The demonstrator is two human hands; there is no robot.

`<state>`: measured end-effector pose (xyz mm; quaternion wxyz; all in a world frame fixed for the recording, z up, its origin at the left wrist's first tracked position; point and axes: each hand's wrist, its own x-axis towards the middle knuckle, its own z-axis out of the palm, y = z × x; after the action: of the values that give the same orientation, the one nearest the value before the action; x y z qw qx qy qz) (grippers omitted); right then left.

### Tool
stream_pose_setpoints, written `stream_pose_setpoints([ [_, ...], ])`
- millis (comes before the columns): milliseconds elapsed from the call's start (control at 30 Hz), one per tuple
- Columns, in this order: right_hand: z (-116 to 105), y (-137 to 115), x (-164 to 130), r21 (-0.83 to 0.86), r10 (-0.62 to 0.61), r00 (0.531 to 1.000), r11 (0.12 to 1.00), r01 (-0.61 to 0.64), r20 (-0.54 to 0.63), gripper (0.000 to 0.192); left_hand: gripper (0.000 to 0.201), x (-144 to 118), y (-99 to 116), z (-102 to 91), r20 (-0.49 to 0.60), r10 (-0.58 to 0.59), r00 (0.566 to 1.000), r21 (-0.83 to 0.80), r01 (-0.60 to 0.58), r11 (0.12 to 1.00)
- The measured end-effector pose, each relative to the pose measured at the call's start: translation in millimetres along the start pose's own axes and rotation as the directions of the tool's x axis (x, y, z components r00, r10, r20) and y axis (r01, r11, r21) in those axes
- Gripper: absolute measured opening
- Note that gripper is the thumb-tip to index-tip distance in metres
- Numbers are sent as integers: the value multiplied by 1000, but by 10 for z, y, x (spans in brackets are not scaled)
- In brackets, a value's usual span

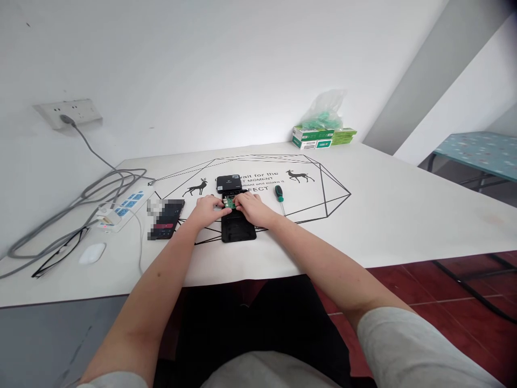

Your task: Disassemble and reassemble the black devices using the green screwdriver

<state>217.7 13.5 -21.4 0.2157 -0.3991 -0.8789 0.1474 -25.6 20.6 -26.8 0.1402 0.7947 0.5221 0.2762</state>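
Observation:
A small green circuit board (228,202) lies between my two hands, over an opened black casing. My left hand (209,210) has its thumb and fingers closed at the board's left side. From the right, the bent fingertips of my right hand (251,207) press together on the board's edge. Nearest me is a flat black tray-like cover (238,230). Beyond the board sits a black box-shaped part (228,184) with pale labels. My fingers hide part of the board and the middle of the casing.
A green-handled screwdriver (279,194) lies right of my hands. To the left are a phone (168,220), a power strip (127,210) with grey cable, glasses (60,253) and a white oval case (92,253). Green-and-white boxes (313,137) with a plastic bag (324,110) stand at the back.

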Motion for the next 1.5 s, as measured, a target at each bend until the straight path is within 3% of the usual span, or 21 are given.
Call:
stream_pose_setpoints([
  [500,3,57,15,-64,18,1000,998,-17,11,7,21,16,-32,22,15,19,1000,28,-19,999],
  [633,-90,159,-9,-61,75,996,995,-78,-48,27,20,11,-32,24,7,12,1000,32,-12,999],
  [733,-175,250,-19,-5,236,969,972,-237,-68,41,17,6,-18,25,8,14,1000,37,-15,999],
  [833,-230,297,-20,39,357,934,934,-356,-24,35,15,0,0,24,8,11,1000,37,-12,999],
  [1067,-235,268,-9,45,403,914,915,-402,-41,29,20,-8,36,12,19,13,1000,47,-14,999],
  [1167,-227,285,-10,77,413,910,909,-409,-43,30,26,-11,39,5,30,17,999,49,-18,999],
  [1300,-224,334,-19,131,395,918,912,-388,-31,24,16,-21,39,-13,7,-1,1000,55,0,998],
  [1500,-191,409,-20,192,374,927,912,-362,-28,18,18,-23,43,-21,37,72,997,69,-74,995],
])
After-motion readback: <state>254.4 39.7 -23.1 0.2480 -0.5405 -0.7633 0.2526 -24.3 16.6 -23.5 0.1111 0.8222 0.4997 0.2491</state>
